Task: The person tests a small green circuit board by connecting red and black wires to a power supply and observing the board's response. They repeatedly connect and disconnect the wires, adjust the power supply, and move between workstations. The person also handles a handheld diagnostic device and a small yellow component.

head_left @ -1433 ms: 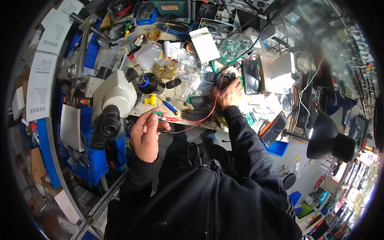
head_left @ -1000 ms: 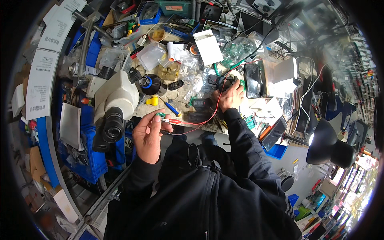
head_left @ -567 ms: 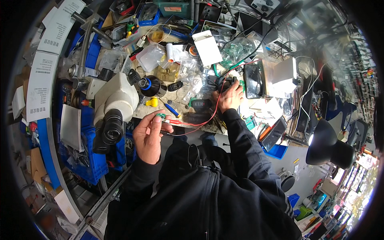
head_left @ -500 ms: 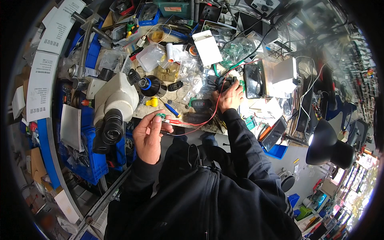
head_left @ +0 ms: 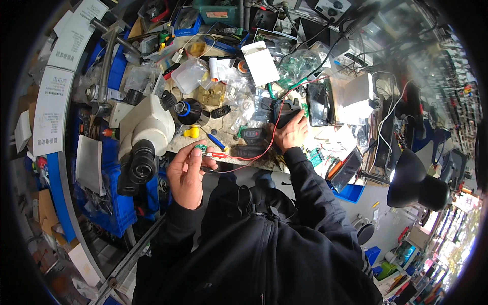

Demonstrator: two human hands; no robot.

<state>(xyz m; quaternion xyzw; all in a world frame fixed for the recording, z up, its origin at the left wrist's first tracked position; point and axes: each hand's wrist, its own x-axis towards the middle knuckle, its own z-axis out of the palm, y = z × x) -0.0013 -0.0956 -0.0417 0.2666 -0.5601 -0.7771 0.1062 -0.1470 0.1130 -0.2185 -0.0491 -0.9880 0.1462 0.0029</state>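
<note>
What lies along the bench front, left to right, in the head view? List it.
Microscope eyepieces → left hand pinching a small green circuit board → right hand → black desk lamp.

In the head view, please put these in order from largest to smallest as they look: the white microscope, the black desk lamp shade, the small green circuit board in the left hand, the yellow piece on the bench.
1. White microscope
2. Black desk lamp shade, though the lens bends the picture there, so its look is less sure
3. Yellow piece and small green circuit board, held in the left hand: too alike to rank
</note>
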